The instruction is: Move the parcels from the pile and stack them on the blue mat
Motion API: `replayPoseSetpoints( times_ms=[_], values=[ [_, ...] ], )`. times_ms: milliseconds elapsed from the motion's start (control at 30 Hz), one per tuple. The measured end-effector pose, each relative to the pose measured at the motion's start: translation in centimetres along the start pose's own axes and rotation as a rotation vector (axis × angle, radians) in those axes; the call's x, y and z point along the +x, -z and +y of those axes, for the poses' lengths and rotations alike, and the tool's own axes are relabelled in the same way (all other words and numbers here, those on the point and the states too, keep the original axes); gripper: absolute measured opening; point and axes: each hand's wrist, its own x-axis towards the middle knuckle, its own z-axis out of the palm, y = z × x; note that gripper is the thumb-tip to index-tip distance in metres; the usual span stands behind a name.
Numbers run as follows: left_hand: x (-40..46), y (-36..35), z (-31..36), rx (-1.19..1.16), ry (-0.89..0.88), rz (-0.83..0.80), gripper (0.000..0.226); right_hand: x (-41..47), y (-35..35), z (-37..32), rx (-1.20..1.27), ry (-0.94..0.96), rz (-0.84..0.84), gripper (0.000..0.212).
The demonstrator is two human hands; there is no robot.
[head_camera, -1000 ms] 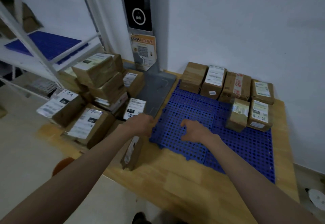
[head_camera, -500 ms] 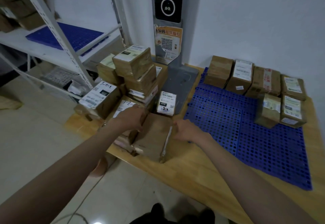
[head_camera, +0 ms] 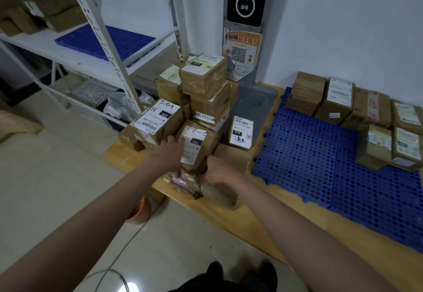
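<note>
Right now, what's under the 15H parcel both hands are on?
Under the 15H parcel, held by the left hand and right hand, lies a flat taped brown parcel on the wooden platform. Whatever sits beneath its far end is covered.

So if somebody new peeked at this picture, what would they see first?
Probably the two hands: the left hand and the right hand grab a brown parcel marked 15H at the front of a wobbly-looking pile of boxes. Next, the bright blue mat on the right, with a row of parcels along the wall.
</note>
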Motion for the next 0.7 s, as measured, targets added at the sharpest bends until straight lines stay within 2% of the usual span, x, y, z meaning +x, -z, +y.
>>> replayPoseSetpoints(
  times_ms=[200,467,700],
  values=[
    [0.2,-0.5,0.0,0.055,-0.001,0.053,0.114,-0.1,-1.4,-0.6,0.209,-0.066,0.039,0.073],
    [0.4,0.0,0.0,0.034,-0.031,0.130,0.100,-0.2,-1.4,-0.7,0.282,-0.093,0.055,0.059],
    [-0.9,2.1,1.0,0.059,-0.057,0.161,0.095,-1.5,0.1,-0.5,0.343,-0.061,0.059,0.061]
  ],
)
